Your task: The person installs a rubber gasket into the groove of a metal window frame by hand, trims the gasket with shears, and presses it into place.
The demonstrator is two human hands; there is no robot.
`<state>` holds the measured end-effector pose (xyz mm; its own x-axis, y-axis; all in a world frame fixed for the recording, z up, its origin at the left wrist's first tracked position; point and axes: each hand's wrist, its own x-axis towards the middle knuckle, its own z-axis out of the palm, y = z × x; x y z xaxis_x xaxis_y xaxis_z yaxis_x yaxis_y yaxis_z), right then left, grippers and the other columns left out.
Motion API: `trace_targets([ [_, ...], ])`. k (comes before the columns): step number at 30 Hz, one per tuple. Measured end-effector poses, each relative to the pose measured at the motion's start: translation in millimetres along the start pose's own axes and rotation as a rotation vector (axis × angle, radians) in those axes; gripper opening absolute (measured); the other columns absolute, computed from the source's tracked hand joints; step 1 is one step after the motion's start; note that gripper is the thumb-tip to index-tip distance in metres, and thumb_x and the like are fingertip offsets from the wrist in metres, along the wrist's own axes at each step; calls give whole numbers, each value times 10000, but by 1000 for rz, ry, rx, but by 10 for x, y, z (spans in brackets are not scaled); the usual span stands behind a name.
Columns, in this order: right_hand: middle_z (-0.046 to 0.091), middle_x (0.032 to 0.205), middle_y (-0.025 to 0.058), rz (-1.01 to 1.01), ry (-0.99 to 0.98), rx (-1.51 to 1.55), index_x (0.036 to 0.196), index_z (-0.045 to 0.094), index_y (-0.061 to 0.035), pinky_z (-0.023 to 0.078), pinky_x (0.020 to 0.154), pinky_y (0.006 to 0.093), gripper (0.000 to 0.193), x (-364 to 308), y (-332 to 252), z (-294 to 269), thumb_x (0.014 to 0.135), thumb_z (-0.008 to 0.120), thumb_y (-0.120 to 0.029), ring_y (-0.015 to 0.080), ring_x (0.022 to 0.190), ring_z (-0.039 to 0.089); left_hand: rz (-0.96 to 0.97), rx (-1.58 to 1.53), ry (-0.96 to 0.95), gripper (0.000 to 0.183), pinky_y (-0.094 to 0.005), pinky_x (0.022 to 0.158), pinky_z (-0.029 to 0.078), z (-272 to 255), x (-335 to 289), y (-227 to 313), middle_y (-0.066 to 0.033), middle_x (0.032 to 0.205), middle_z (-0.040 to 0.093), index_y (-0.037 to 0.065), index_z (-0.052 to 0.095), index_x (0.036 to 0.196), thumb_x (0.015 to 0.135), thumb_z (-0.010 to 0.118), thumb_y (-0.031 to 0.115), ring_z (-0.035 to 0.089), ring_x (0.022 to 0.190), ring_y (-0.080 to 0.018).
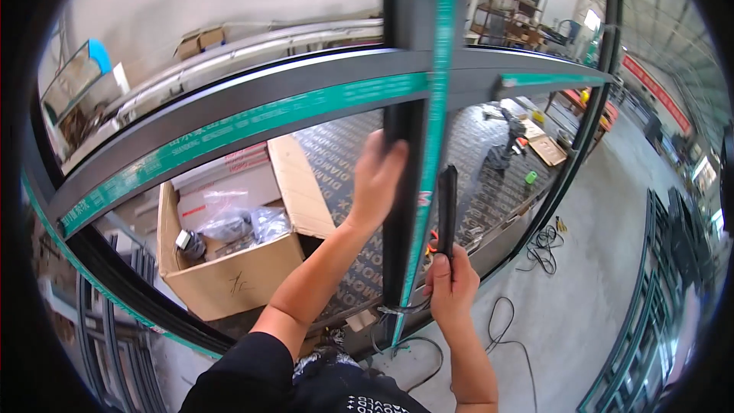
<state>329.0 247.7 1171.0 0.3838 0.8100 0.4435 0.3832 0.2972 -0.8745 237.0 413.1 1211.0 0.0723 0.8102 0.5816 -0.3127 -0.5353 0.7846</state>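
Observation:
A large dark-grey metal window frame stands in front of me, its upright bar (405, 206) and crossbar (252, 111) covered in part by green film. My left hand (375, 183) is raised at the left side of the upright, seemingly against it; motion smears its fingers. Lower down, on the other side of the upright, my right hand (455, 287) is closed round the bottom end of a short black strip (447, 210). The strip points upward, roughly alongside the green film. Something red and black shows just behind my right thumb, too small to name.
Behind the frame, an open cardboard box (229, 279) holding plastic bags sits on a dark printed board (344, 145). Tools and a small green object (531, 177) lie farther right. Black cable (544, 248) coils on the floor. More metal frames (642, 298) lie at the right.

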Motion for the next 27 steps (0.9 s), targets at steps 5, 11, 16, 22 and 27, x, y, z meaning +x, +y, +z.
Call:
trace_targets([
  [5, 456, 514, -9, 158, 18, 176, 990, 559, 12, 314, 378, 199, 302, 212, -77, 534, 995, 456, -272, 47, 396, 411, -129, -257, -150, 335, -224, 856, 374, -306, 109, 192, 6, 1077, 542, 31, 506, 1245, 980, 501, 237, 473, 989, -74],
  [11, 430, 508, -14, 59, 87, 65, 966, 557, 10, 301, 361, 200, 297, 382, -32, 847, 1002, 432, -258, 41, 383, 379, -75, -270, -271, 407, -294, 963, 353, -412, 222, 154, -62, 1257, 510, 4, 471, 1290, 977, 511, 261, 459, 1141, -125],
  [16, 475, 518, -23, 107, 151, 81, 956, 583, -8, 352, 420, 218, 257, 399, -15, 895, 985, 478, -241, 49, 438, 466, -145, -196, -257, 331, -279, 898, 417, -312, 279, 171, -35, 1117, 570, 1, 535, 1180, 897, 650, 127, 529, 1004, -99],
  [22, 474, 525, -17, 141, 146, 109, 969, 581, 6, 339, 405, 215, 274, 390, -22, 890, 988, 473, -244, 48, 423, 454, -50, -195, -155, 212, -215, 531, 435, -217, 244, 209, -4, 764, 617, -8, 641, 971, 898, 644, 192, 535, 634, -51],
  [27, 408, 508, 4, 160, 83, 238, 927, 513, 1, 320, 339, 208, 311, 395, -24, 889, 1010, 417, -283, 60, 371, 368, -92, -132, -163, 183, -214, 508, 407, -226, 214, 295, -1, 695, 609, -4, 650, 937, 913, 616, 174, 515, 585, -53],
])
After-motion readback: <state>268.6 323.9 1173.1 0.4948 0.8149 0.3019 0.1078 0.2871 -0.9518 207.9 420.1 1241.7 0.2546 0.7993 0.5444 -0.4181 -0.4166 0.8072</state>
